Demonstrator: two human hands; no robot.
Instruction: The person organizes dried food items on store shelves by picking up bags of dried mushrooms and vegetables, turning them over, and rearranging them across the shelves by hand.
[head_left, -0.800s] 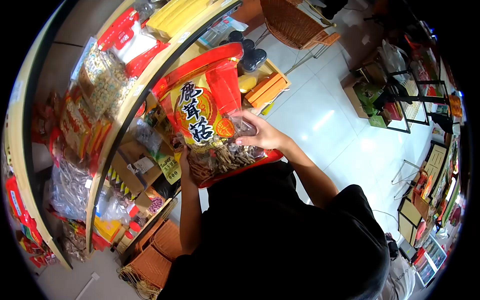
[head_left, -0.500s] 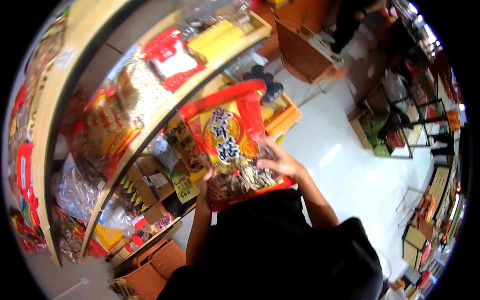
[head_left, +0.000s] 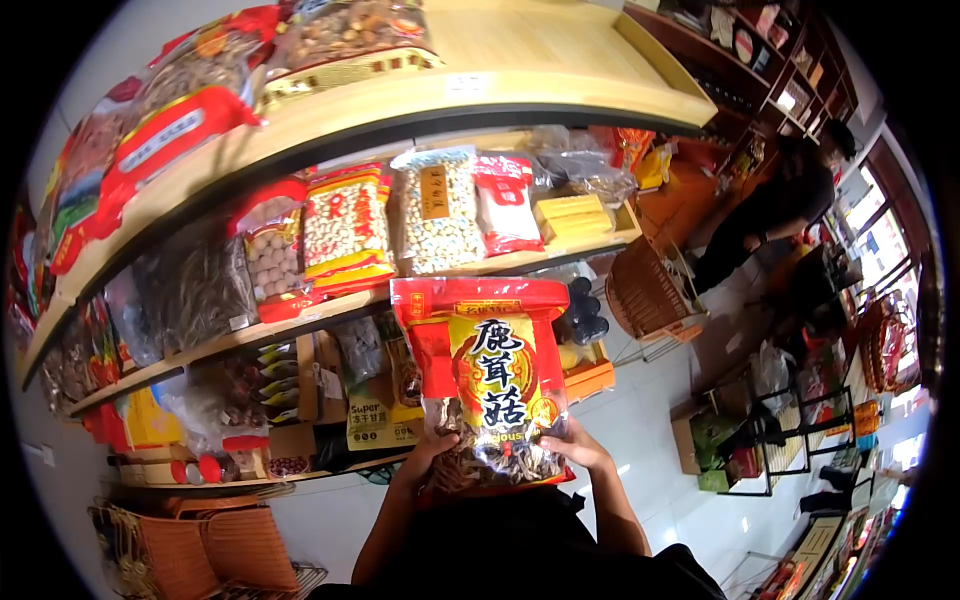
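Observation:
A red and yellow bag of dried mushrooms (head_left: 497, 375) with large dark lettering is upright in front of my body. Brown dried pieces show through its clear lower part. My left hand (head_left: 430, 456) grips its lower left edge, thumb on the front and the other fingers hidden behind. At the lower right edge, my right hand (head_left: 582, 448) holds it the same way. Just beyond the bag stands the middle shelf (head_left: 350, 301), with a bag of pale seeds (head_left: 438, 212) and a red and white packet (head_left: 508, 205).
Above runs a wooden top shelf (head_left: 560, 60) carrying bagged dried goods (head_left: 350, 35). Lower down are a Super pouch (head_left: 382, 415) and boxes. Woven baskets (head_left: 215, 550) sit at lower left. A person in dark clothes (head_left: 775, 215) stands at the right, beyond a wicker basket (head_left: 645, 290).
The view has turned and levelled, so the shelves now run more across it. The mushroom bag has gone from tilted to upright, still held in both hands.

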